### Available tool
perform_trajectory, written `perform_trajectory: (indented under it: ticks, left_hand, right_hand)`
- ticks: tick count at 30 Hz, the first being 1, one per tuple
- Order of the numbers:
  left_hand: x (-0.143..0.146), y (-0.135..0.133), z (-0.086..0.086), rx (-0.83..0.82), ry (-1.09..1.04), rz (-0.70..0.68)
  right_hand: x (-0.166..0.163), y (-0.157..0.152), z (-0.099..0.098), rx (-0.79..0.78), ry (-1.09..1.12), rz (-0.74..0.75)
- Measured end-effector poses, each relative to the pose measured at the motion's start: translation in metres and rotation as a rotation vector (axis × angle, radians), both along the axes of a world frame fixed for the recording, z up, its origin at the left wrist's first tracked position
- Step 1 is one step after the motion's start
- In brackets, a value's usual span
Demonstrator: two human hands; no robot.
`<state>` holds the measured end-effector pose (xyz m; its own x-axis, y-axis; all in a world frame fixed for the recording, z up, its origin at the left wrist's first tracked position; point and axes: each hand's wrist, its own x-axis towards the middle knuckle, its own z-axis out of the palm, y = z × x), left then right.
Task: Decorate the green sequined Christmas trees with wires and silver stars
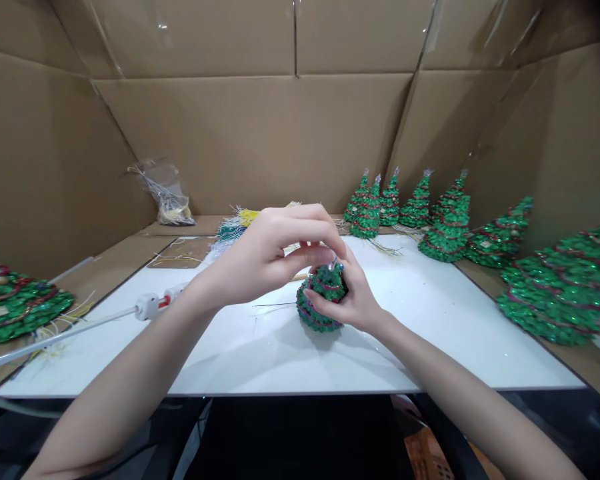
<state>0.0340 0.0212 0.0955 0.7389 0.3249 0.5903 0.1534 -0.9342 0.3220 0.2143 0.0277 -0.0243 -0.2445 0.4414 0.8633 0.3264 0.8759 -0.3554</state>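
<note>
A small green tinsel Christmas tree (321, 313) with reddish garland stands on the white board (410, 333). My right hand (357, 297) is wrapped round its upper right side, with the thumb across the front. From above, my left hand (285, 243) reaches over to the tip, its thumb and fingers closed at the small clear, shiny topper (334, 264). The left fingertips are partly hidden behind the thumb and the right fingers. A thin dark wire or stick (277, 305) lies on the board just left of the tree.
Several finished-looking trees (445, 230) line the right and back; another tree (20, 303) lies far left. A white and red tool (153, 305) with a long tube rests on the left. Bundles of coloured strands (235, 227) and a plastic bag (170, 197) are behind. Cardboard walls (250, 140) enclose the board.
</note>
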Motion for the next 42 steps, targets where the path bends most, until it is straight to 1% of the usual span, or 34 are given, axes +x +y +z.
perform_trajectory:
  ticks: [4, 11, 16, 19, 28, 32, 36, 38, 40, 42]
  left_hand:
    - [0.002, 0.003, 0.001, -0.048, 0.023, 0.015]
    - [0.012, 0.011, -0.001, -0.078, 0.003, 0.125]
    - [0.02, 0.015, -0.005, -0.028, 0.007, 0.226]
    - [0.025, 0.019, -0.009, -0.021, -0.02, 0.258]
    - [0.033, 0.03, -0.017, 0.001, -0.007, 0.296]
    - [0.034, 0.033, -0.019, -0.027, -0.013, 0.291]
    - [0.032, 0.033, -0.021, -0.078, -0.017, 0.269]
    - [0.03, 0.034, -0.024, -0.136, -0.036, 0.229]
    - [0.026, 0.036, -0.028, -0.188, -0.051, 0.196]
    - [0.022, 0.038, -0.034, -0.226, -0.051, 0.179]
  right_hand:
    - [0.0, 0.001, 0.001, -0.052, 0.012, -0.033]
    - [-0.004, 0.0, 0.0, -0.144, 0.098, -0.121]
    - [-0.005, 0.001, -0.002, -0.213, 0.161, -0.217]
    - [-0.003, 0.004, -0.004, -0.239, 0.16, -0.253]
    - [0.004, 0.013, -0.01, -0.308, 0.152, -0.27]
    - [0.006, 0.014, -0.009, -0.327, 0.157, -0.237]
    - [0.018, 0.017, -0.004, -0.379, 0.125, -0.158]
    - [0.029, 0.02, 0.0, -0.44, 0.07, -0.071]
    - [0.04, 0.024, 0.005, -0.526, -0.017, 0.054]
    - [0.05, 0.028, 0.009, -0.565, -0.101, 0.125]
